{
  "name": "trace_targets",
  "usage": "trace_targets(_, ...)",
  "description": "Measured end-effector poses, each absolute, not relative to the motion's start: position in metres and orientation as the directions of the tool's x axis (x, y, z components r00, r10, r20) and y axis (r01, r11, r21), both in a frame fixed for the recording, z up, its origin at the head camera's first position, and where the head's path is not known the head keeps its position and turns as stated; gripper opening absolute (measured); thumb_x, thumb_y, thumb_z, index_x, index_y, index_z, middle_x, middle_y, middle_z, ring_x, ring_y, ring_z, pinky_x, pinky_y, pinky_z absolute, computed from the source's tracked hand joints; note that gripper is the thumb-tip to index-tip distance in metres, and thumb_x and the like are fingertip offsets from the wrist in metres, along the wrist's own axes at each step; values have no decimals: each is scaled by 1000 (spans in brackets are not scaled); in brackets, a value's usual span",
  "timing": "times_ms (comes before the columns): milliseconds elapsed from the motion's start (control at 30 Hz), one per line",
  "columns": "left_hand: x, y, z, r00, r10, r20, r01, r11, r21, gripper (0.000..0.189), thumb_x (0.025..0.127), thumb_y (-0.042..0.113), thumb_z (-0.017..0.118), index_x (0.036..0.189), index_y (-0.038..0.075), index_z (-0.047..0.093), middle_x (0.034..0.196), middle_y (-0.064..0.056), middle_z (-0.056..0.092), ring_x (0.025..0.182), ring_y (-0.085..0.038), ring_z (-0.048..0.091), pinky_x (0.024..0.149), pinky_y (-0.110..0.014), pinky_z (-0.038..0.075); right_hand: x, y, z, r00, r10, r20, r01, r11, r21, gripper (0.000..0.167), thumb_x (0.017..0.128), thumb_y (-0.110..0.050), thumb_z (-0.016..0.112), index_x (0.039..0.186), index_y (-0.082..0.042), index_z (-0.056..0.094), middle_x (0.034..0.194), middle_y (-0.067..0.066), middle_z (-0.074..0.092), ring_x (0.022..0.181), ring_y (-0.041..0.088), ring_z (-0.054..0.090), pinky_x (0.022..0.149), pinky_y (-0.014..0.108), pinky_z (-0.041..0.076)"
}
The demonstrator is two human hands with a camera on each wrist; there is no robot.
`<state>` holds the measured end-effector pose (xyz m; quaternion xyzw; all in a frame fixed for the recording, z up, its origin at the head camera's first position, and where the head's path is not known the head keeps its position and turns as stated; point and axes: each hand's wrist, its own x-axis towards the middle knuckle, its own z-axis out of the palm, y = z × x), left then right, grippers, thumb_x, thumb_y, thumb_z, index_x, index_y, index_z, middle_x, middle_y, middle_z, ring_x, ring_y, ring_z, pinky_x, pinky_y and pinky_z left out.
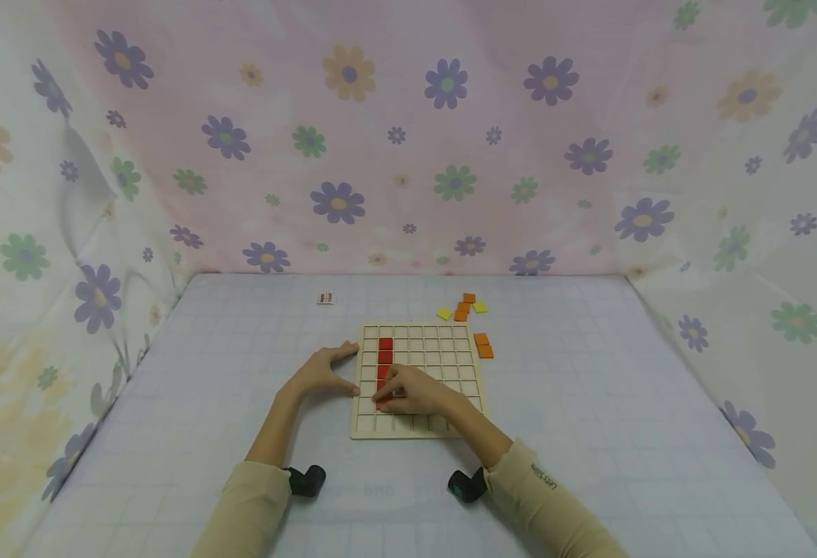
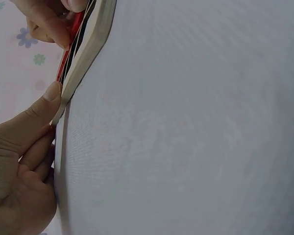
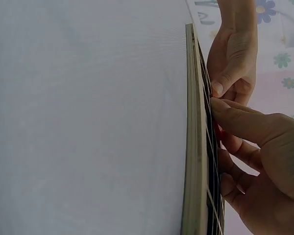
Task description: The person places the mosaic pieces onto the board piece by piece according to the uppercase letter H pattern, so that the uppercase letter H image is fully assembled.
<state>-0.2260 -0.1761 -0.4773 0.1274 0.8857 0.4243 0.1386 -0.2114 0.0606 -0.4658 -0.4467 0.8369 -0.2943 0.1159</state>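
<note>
While left hand [image 1: 322,374] steadies board [image 1: 443,341], red tile [image 1: 383,403] sits under right fingertips [image 1: 389,393]

Loose orange tiles [image 1: 483,345] lie just beside the far right corner of the grid, with further orange and yellow tiles [image 1: 462,308] beyond them. A small card [image 1: 326,298] rests apart on the gridded table cover [image 1: 590,403], enclosed by floral fabric walls [image 1: 408,139].

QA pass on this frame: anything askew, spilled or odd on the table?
Nothing stands out. The wooden grid board lies flat and the red tiles sit in one column. Orange tiles and yellow tiles lie loose beside it.
</note>
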Motion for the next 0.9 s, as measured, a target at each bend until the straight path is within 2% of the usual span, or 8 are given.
trace_targets(200, -225, -179, -477, -924, 363, -116, 122, 569, 813, 90, 62, 23, 87, 139, 4, 45, 148, -19, 32, 139, -35, 24, 114, -52, 17, -211, 62, -468, -614, -784, 95, -628, 412, -660, 24, 81, -17, 74, 102, -5, 74, 91, 1, 61, 77, 6, 50, 67, 17, 46)
trace_targets(333, -224, -180, -476, -918, 387, -83, 163, 561, 812, 90, 62, 32, 87, 138, 6, 47, 147, -20, 34, 138, -36, 26, 112, -54, 19, -211, 62, -469, -605, -789, 107, -635, 398, -662, 24, 80, -19, 75, 99, -4, 74, 92, 2, 63, 81, 9, 53, 70, 18, 48)
trace_targets(567, -225, -176, -475, -928, 351, -124, 115, 588, 801, 87, 64, 17, 86, 139, 1, 44, 148, -20, 32, 139, -36, 24, 114, -51, 17, -212, 63, -472, -599, -792, 119, -653, 398, -645, 25, 80, -19, 75, 100, -4, 74, 94, 3, 65, 83, 10, 55, 72, 18, 48)
trace_targets(900, -224, -175, -473, -929, 345, -131, 107, 590, 800, 87, 64, 15, 86, 139, 3, 45, 147, -18, 34, 139, -33, 26, 114, -50, 18, -212, 67, -474, -640, -753, 152, -614, 382, -691, 27, 77, -20, 77, 100, -5, 73, 91, 1, 67, 79, 10, 57, 68, 19, 49)
